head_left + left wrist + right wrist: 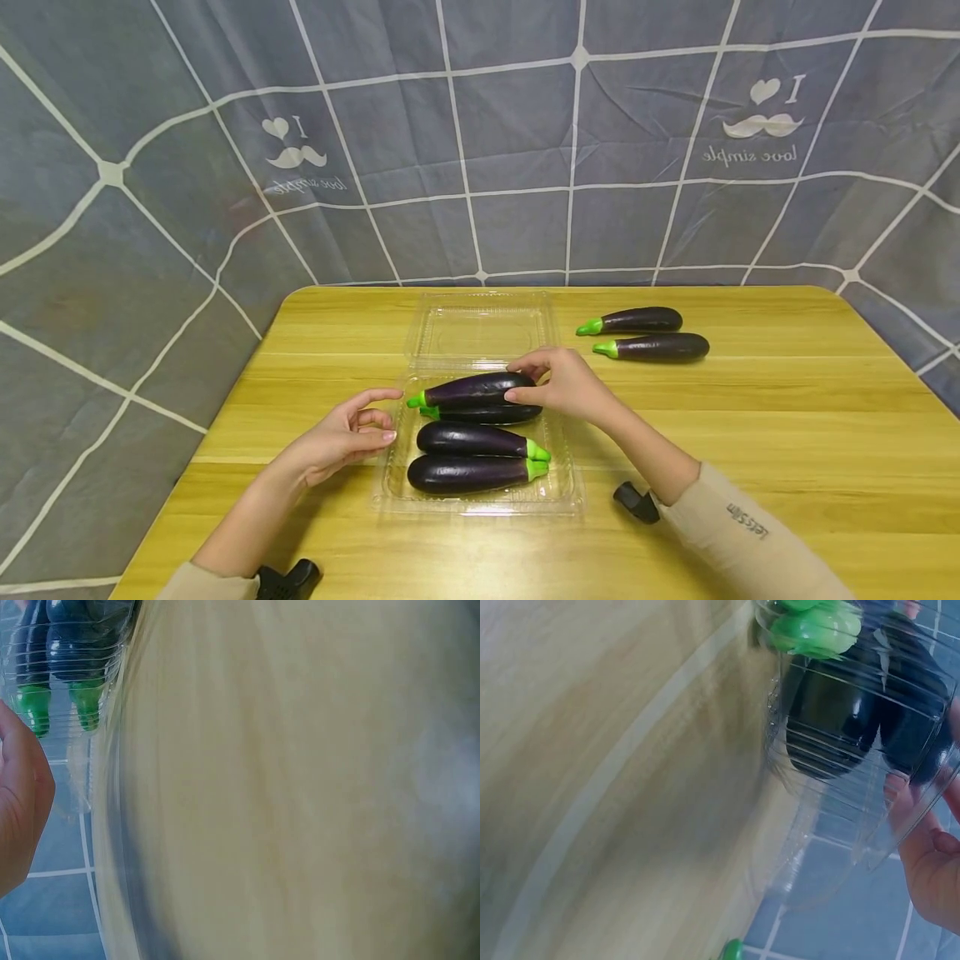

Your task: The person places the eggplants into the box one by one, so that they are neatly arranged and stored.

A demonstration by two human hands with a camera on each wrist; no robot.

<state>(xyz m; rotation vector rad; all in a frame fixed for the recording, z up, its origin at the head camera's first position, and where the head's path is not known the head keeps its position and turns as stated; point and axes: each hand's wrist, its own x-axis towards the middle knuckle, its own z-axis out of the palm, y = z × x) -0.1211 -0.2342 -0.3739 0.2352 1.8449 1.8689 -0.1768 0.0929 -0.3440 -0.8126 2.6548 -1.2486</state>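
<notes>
A clear plastic clamshell box [480, 507] holds several eggplants. Two lie in its front half with green stems to the right, the nearest eggplant [465, 473] close to the front wall. Behind them, another pair points stems left, the upper eggplant [480, 387] partly overlapping the lower eggplant [480, 414]. My right hand [562, 383] pinches the upper one's rounded right end between thumb and fingers. At the box's left rim, my left hand [348, 437] has loosely bent fingers, holding nothing. Through the box wall, the right wrist view shows dark eggplant ends [832, 712] beside the fingers.
The box's transparent lid [483, 329] lies folded back behind it. Two more eggplants lie at the back right, a farther eggplant [645, 319] and a nearer eggplant [663, 347]. A grey checked curtain [517, 150] hangs behind the wooden table [787, 433].
</notes>
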